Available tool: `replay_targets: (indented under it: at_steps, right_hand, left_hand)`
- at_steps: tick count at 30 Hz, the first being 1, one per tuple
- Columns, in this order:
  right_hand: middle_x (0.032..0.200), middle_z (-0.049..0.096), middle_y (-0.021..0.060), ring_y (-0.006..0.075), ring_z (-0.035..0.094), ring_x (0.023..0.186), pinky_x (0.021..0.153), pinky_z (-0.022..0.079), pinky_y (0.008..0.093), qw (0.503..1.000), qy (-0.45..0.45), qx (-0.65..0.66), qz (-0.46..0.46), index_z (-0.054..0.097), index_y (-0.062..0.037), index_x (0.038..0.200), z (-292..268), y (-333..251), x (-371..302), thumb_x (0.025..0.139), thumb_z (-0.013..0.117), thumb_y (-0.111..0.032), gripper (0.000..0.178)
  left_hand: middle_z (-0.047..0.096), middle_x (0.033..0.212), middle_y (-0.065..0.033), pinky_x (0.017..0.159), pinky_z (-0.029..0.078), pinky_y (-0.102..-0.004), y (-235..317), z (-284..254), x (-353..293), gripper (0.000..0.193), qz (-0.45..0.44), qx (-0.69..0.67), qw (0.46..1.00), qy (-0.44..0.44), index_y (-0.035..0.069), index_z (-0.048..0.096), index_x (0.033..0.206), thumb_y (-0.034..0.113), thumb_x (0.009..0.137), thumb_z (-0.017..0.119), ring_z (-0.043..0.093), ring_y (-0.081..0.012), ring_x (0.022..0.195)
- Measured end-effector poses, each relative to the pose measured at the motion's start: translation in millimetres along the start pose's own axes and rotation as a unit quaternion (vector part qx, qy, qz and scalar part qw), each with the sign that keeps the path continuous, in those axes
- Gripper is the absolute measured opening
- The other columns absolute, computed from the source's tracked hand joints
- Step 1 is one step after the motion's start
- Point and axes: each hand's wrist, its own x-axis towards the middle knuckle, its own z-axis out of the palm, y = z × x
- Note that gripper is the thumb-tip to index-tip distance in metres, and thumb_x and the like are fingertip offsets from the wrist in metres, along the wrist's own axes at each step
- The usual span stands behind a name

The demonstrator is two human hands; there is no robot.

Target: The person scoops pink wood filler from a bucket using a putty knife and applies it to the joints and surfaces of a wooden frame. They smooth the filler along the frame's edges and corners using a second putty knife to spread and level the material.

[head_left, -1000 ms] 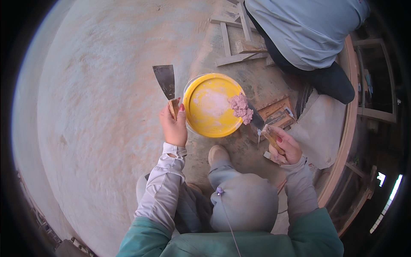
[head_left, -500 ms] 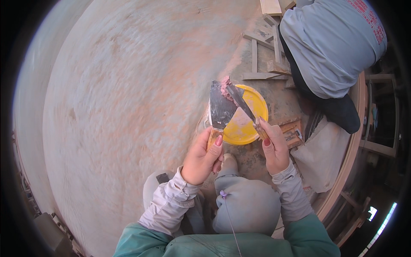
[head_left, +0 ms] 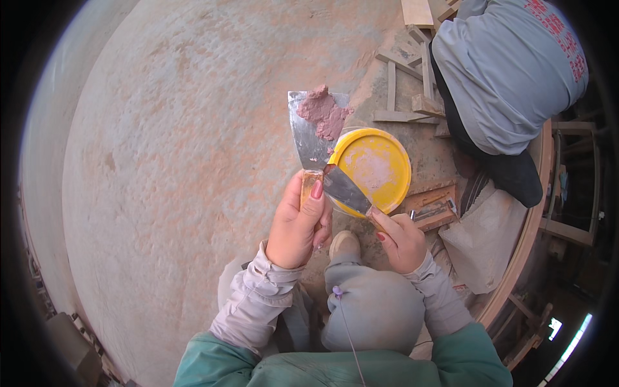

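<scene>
My left hand [head_left: 298, 222] is closed around the wooden handle of a wide putty knife [head_left: 305, 140], its blade pointing away from me. A lump of pink putty [head_left: 322, 113] sits on the far part of that blade. In my right hand [head_left: 401, 240] is a narrower putty knife [head_left: 346, 189], gripped by its handle. Its blade slants to the left, the tip close to the base of the wide blade. Beyond and below the knives is a round yellow lid [head_left: 401, 155] with pale pink residue in its middle.
A large, mottled pale surface [head_left: 174, 161] spreads across the left. At the upper right a person in a grey shirt [head_left: 509, 77] bends near wooden frames [head_left: 391, 87]. A shallow wooden box [head_left: 433, 205] and a pale sack [head_left: 483, 238] lie right of the lid.
The narrower knife has come off the wide blade's far end and moved down toward its base. The wide knife has shifted left and away from me, its putty now a broader lump.
</scene>
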Motion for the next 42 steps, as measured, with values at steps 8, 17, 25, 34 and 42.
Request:
replay_targets:
  at_steps: [8, 17, 25, 34, 42]
  right_hand:
    - [0.094, 0.056, 0.0044, 0.0066, 0.047, 0.071, 0.066, 0.044, 0.0224, 0.887, 0.120, 0.413, 0.167, 0.033, 0.0024, 0.141, -14.2, -19.5, 14.6, 0.100, 0.045, -0.033, 0.056]
    - [0.105, 0.057, 0.0152, 0.0295, 0.060, 0.091, 0.082, 0.048, 0.0332, 0.991, 0.132, 0.030, -0.006, 0.051, -0.0044, 0.131, 15.2, 1.1, 29.6, 0.087, 0.058, 0.001, 0.044]
    - [0.115, 0.058, 0.0179, 0.0264, 0.060, 0.100, 0.086, 0.047, 0.0320, 0.992, 0.085, 0.059, 0.074, 0.046, 0.0023, 0.132, -3.4, -13.2, 2.5, 0.093, 0.053, -0.011, 0.042]
    - [0.111, 0.061, 0.0204, 0.0296, 0.063, 0.095, 0.086, 0.047, 0.0329, 0.992, 0.086, 0.033, 0.086, 0.050, 0.0041, 0.129, -43.3, -58.2, 42.2, 0.090, 0.055, -0.006, 0.041]
    - [0.079, 0.056, 0.0103, 0.0257, 0.056, 0.061, 0.056, 0.046, 0.0341, 0.990, -0.031, -0.130, 0.043, 0.057, -0.0078, 0.127, -60.6, -59.6, 48.5, 0.081, 0.062, -0.006, 0.047]
  left_hand:
    - [0.042, 0.065, 0.0017, 0.040, 0.030, -0.0210, 3.1, 0.9, -1.2, 0.040, -0.028, -0.019, 0.997, -0.069, 0.010, 0.041, 0.132, 0.035, 0.100, 0.043, 0.033, -0.0052, 0.040]
    - [0.041, 0.062, 0.0011, 0.038, 0.028, -0.0211, 3.4, 0.8, -7.8, 0.036, -0.069, -0.027, 0.993, -0.088, 0.010, 0.043, 0.125, 0.036, 0.100, 0.042, 0.033, -0.0057, 0.039]
    - [0.043, 0.064, 0.0001, 0.039, 0.033, -0.0211, 2.5, -10.2, 1.9, 0.036, 0.028, 0.053, 0.997, -0.046, 0.007, 0.043, 0.124, 0.034, 0.100, 0.043, 0.037, -0.0068, 0.041]
    - [0.048, 0.070, 0.0002, 0.043, 0.036, -0.0193, -19.1, -10.8, 8.5, 0.032, 0.065, 0.180, 0.981, -0.016, 0.006, 0.042, 0.123, 0.027, 0.100, 0.046, 0.043, -0.0057, 0.048]
    - [0.047, 0.070, 0.0010, 0.042, 0.035, -0.0193, -22.9, -11.7, 4.4, 0.034, 0.029, 0.153, 0.988, -0.012, 0.007, 0.041, 0.126, 0.025, 0.099, 0.048, 0.039, -0.0046, 0.046]
